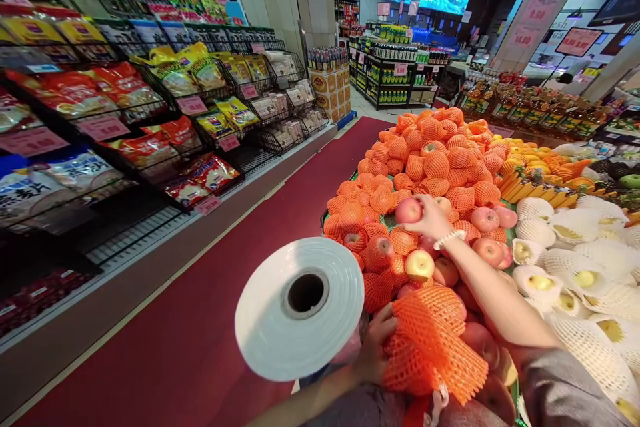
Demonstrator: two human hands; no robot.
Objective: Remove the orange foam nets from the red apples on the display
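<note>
My right hand (pixel 431 218) reaches out over a fruit display and closes on a bare red apple (pixel 409 211) near the top of the pile. A bead bracelet sits on that wrist. My left hand (pixel 376 345) grips a bunch of orange foam nets (pixel 430 347) low in front of me. Around both hands lie apples, some bare (pixel 419 265), many wrapped in orange netting (pixel 435 163). A roll of clear plastic bags (pixel 300 307) stands just left of my left hand.
White-netted pale fruit (pixel 575 260) fills the right side of the display, with yellow and orange fruit (pixel 540 170) behind. A red floor aisle (pixel 210 293) runs along the left, bordered by wire racks of snack packets (pixel 165 120). Bottle shelves (pixel 395 73) stand farther back.
</note>
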